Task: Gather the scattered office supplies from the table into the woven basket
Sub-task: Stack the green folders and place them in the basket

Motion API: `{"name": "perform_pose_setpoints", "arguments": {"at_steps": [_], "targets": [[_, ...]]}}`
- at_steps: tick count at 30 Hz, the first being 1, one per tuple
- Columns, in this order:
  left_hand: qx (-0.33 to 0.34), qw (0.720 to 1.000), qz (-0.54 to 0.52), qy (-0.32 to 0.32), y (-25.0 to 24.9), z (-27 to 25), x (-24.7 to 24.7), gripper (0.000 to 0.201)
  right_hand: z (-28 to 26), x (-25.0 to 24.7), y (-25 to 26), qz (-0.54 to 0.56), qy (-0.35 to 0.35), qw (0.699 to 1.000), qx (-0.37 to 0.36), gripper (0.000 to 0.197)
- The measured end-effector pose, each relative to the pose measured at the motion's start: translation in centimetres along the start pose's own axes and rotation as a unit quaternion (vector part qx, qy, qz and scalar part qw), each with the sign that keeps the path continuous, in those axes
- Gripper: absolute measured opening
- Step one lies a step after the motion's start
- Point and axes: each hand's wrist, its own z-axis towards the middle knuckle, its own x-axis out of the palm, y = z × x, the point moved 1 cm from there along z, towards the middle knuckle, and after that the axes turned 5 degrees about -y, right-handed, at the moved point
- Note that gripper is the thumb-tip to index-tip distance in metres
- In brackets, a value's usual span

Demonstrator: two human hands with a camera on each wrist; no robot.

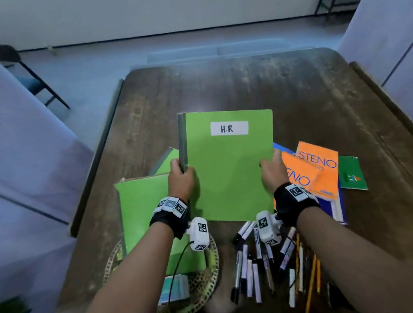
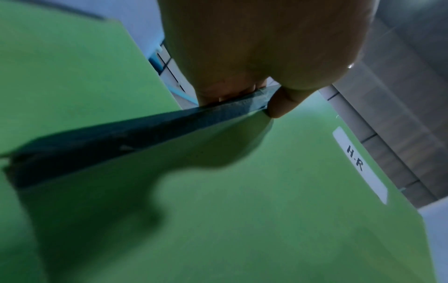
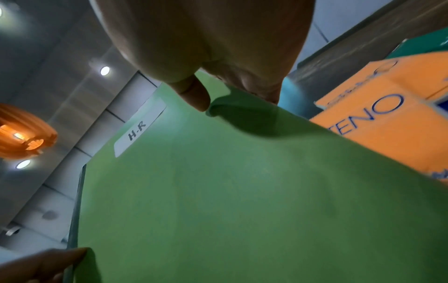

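Note:
I hold a green notebook [image 1: 230, 169] labelled "H-R" tilted up above the table, between both hands. My left hand [image 1: 182, 177] pinches its dark spine [image 2: 169, 122], thumb on the cover. My right hand [image 1: 273, 167] grips its right edge, thumb [image 3: 194, 95] on the green cover [image 3: 242, 191]. The woven basket [image 1: 206, 289] sits near the front left, under my left forearm. It holds another green notebook [image 1: 144, 210] and a small pale packet [image 1: 173, 287]. More green covers [image 1: 164, 161] lean behind it.
Orange "STENO" pads [image 1: 316, 166], a blue book [image 1: 334, 209] and a small dark green booklet [image 1: 352, 173] lie to the right. Several pens, markers and pencils [image 1: 272, 260] are scattered at the front. The dark wooden table [image 1: 243, 84] stretches beyond. Chairs stand at both far corners.

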Motion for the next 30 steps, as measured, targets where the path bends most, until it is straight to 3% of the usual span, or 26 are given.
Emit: {"name": "perform_pose_setpoints", "arguments": {"at_steps": [4,7,13,20,30], "targets": [[-0.009,0.999,0.017,-0.049,2.4,-0.2,-6.4,0.006,-3.0,6.0,-0.2,-0.022,0.06,0.998,-0.005,0.065],[-0.037,0.995,0.044,-0.082,5.2,0.2,-10.4,0.004,-4.6,9.9,-0.9,-0.057,0.099,0.993,-0.02,0.058],[-0.113,0.98,0.152,-0.056,10.2,0.0,-15.8,0.025,-7.4,15.5,-2.2,-0.178,0.167,0.968,-0.051,0.058],[-0.167,0.959,0.226,-0.039,14.8,-0.7,-17.6,0.037,-9.1,18.6,-4.7,-0.31,0.18,0.931,-0.064,0.052],[-0.166,0.92,0.354,-0.029,16.5,0.0,-16.4,0.049,-9.5,19.7,-5.8,-0.35,0.161,0.921,-0.055,0.037]]}}
